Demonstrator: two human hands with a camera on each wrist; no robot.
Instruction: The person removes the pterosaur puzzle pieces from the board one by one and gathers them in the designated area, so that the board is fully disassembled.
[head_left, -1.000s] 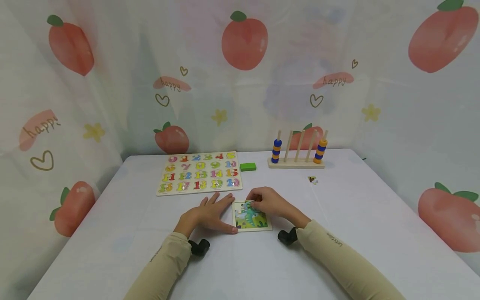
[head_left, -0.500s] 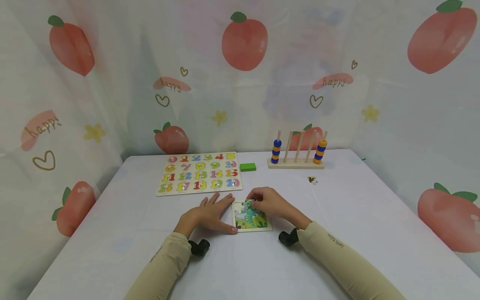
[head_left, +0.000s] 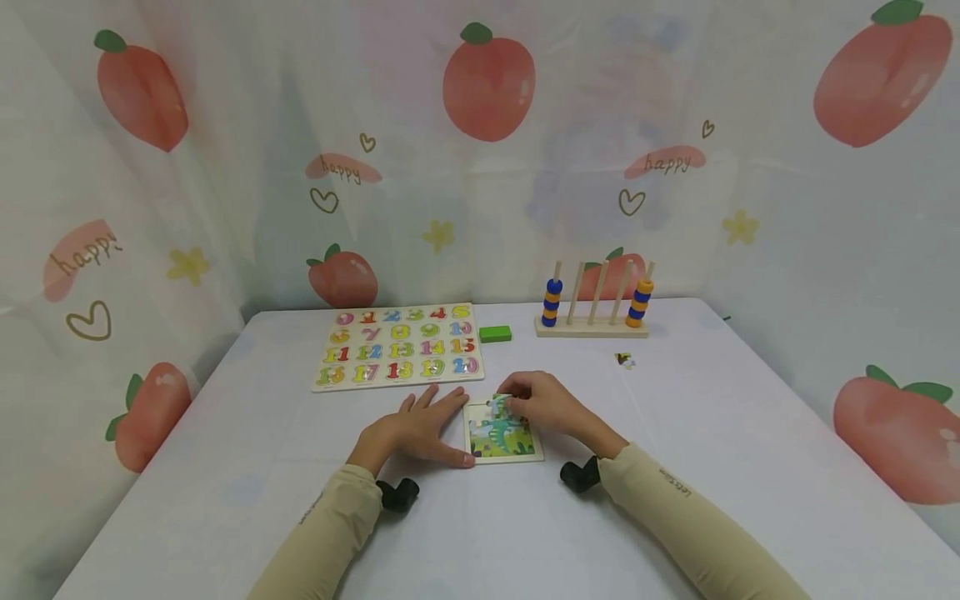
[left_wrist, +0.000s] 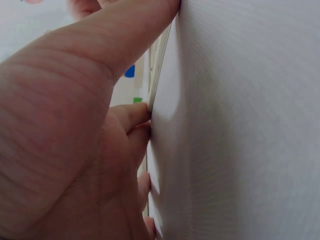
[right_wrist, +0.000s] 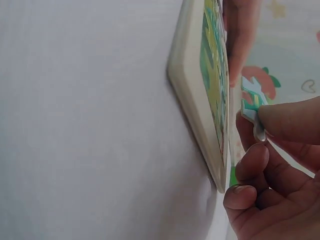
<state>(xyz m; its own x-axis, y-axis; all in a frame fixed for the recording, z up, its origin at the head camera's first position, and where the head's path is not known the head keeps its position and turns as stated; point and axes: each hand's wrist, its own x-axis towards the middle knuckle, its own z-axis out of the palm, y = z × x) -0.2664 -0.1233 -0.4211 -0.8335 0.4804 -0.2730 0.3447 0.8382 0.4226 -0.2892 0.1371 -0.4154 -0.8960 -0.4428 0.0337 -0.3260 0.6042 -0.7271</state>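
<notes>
A small square jigsaw puzzle [head_left: 501,444] with a green and teal dinosaur picture lies in a pale tray on the table. Spread flat on the cloth at its left side, my left hand [head_left: 416,433] touches the tray's edge with thumb and index finger. My right hand [head_left: 553,407] pinches a jigsaw piece [right_wrist: 252,100] between thumb and forefinger, over the upper part of the puzzle. In the right wrist view this piece is tilted and clear of the tray [right_wrist: 195,100]. The fingers partly cover the puzzle's upper right.
A number board [head_left: 401,385] lies behind my left hand, with a green block [head_left: 495,334] beside it. At the back right stands a wooden peg rack [head_left: 592,331] with blue and orange rings. Another small piece [head_left: 625,360] lies in front of the rack.
My right hand has risen slightly and shifted right, lifting the jigsaw piece off the puzzle. The left hand stays in place.
</notes>
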